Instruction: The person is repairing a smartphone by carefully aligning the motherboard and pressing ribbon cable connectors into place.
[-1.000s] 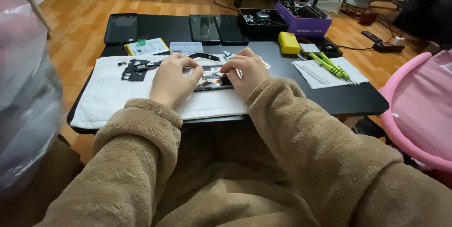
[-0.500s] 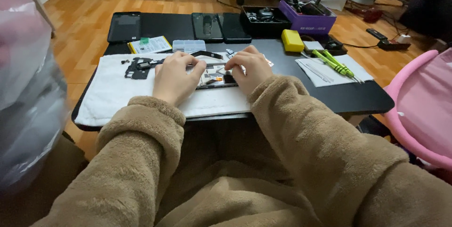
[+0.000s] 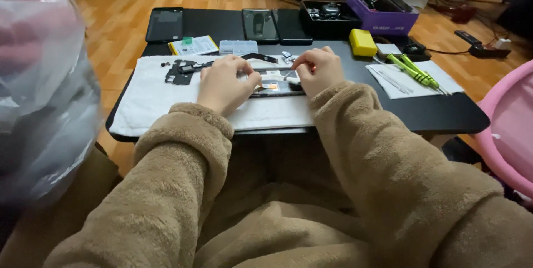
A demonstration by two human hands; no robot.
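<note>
Fingers of the left hand and right hand pinch one flat, opened phone on a soft white towel near the black counter's front edge; two green screwdrivers lie toward its right edge.

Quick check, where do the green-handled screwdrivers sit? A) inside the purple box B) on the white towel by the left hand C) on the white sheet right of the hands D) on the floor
C: the green-handled screwdrivers lie on the white sheet, to the right of the right hand.
</note>
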